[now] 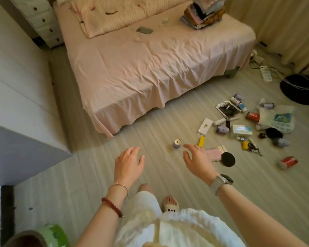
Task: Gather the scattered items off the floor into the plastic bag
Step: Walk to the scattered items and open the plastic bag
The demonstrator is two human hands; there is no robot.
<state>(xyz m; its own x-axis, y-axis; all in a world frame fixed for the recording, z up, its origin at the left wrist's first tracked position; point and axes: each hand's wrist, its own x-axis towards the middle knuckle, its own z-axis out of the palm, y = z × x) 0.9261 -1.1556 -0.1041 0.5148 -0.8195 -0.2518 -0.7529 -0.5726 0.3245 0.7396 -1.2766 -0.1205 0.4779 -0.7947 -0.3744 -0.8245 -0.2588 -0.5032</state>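
Several items lie scattered on the floor at right: a small purple can (pixel 177 143) standing upright, a yellow stick (pixel 201 141), a white box (pixel 205 126), a black round disc (pixel 228 159), a pink packet (pixel 214 152), red cans (pixel 288 162) (pixel 252 116) and small bottles. A white plastic bag (pixel 276 118) with green print lies flat among them at far right. My left hand (pixel 128 163) hovers open over bare floor. My right hand (pixel 196 159) is open, fingers spread, just right of the purple can. Neither hand holds anything.
A bed with a pink sheet (pixel 141 68) fills the middle, with a stack of folded clothes (pixel 203 13) on it. A white cabinet (pixel 16 104) stands at left. A black fan base (pixel 300 90) and a power strip (pixel 266 73) lie at far right. My slippered foot (pixel 171 205) is below.
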